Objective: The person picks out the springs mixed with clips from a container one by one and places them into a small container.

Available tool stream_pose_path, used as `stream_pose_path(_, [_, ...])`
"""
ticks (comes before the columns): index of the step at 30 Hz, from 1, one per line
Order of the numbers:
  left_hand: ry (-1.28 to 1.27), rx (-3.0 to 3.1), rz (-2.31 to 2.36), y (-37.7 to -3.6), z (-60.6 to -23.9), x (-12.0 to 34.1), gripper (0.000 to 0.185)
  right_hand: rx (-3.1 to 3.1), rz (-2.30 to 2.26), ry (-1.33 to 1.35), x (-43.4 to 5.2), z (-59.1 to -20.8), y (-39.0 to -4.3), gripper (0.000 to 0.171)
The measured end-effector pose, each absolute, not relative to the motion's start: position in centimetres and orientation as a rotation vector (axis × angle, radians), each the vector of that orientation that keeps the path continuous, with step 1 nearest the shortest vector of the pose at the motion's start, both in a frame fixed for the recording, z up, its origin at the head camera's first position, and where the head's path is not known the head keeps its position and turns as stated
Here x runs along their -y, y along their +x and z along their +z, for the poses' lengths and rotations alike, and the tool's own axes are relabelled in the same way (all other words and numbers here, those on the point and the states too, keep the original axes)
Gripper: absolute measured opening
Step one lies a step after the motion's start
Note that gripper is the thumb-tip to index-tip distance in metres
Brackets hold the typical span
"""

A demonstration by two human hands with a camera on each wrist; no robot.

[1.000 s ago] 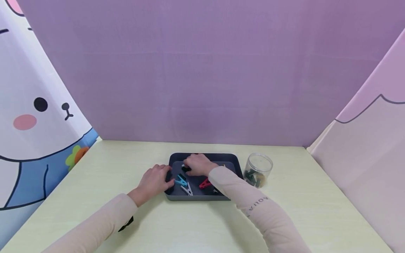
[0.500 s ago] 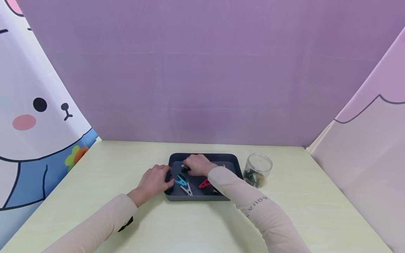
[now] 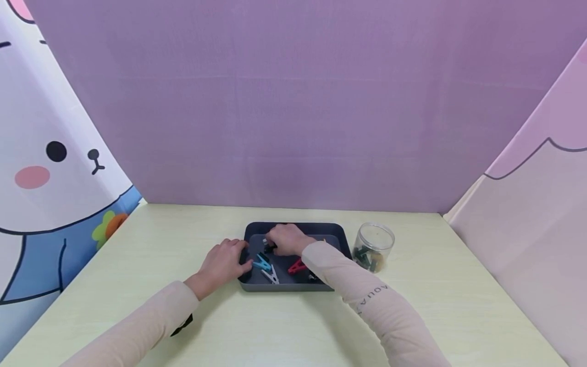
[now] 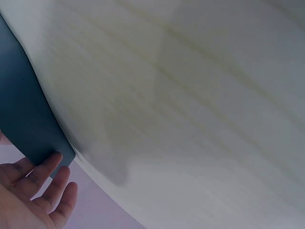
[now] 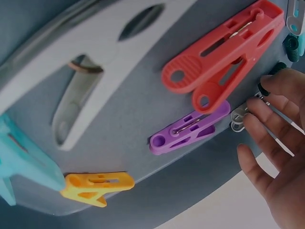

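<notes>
My left hand (image 3: pixel 224 265) grips the left end of a dark grey tray (image 3: pixel 293 287); its fingers (image 4: pixel 45 174) touch the outer wall near a corner. My right hand (image 3: pixel 288 239) reaches into the tray at the back left, its fingertips at a small dark green piece (image 5: pixel 263 89) that they largely cover. A silver metal clip (image 5: pixel 240 117) lies under the fingers. About the hand lie a purple peg (image 5: pixel 190 129), a red peg (image 3: pixel 297 265), a light blue peg (image 3: pixel 262 262) and a white peg (image 3: pixel 271 275). The right forearm hides part of the tray.
A clear round jar (image 3: pixel 375 247) with dark green pieces and something yellowish stands right of the tray. A yellow peg (image 5: pixel 100 186) lies inside the tray near its wall. A purple cloth (image 3: pixel 293 117) closes off the back of the table (image 3: pixel 284 326).
Both hands keep their places at the tray. The small dark piece by the right fingertips shifts very slightly.
</notes>
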State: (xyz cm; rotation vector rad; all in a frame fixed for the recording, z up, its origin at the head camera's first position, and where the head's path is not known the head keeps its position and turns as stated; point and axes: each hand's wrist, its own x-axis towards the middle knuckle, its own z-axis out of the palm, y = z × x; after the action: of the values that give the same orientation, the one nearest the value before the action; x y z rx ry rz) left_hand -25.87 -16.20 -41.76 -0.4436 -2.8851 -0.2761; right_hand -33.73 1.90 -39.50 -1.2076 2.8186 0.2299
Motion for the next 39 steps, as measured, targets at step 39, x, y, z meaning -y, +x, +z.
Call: stream_pose_path(39, [-0.452,2.871,-0.288,-26.1,-41.9,16.4,0.044,-2.911,0.113,-1.209,-8.5,-34.8,-32.6,0.008])
